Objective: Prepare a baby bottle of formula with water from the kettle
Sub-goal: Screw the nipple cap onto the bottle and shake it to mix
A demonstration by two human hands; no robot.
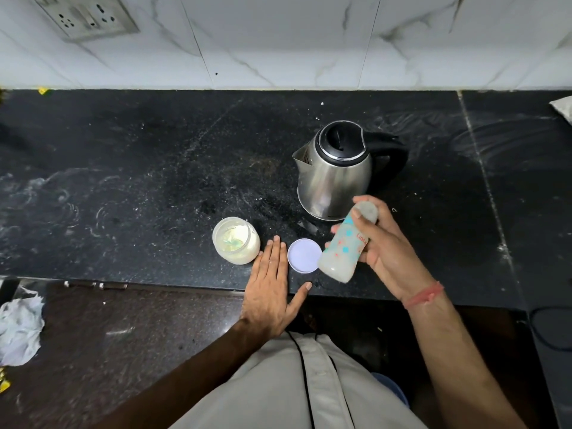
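My right hand (385, 243) grips a baby bottle (343, 250) with teal and red dots, tilted above the counter's front edge, milky liquid inside and its cap on. My left hand (272, 289) lies flat on the black counter (154, 181) with fingers apart, holding nothing. It rests between an open jar of pale formula powder (236, 239) and the jar's white lid (304, 255), which lies flat. A steel kettle (335, 171) with a black lid and handle stands behind the bottle, spout pointing left.
White marble tiles and a wall socket (86, 17) back the counter. A crumpled white cloth or paper (18, 329) lies on the floor at the left. A seam (483, 181) splits the counter at the right.
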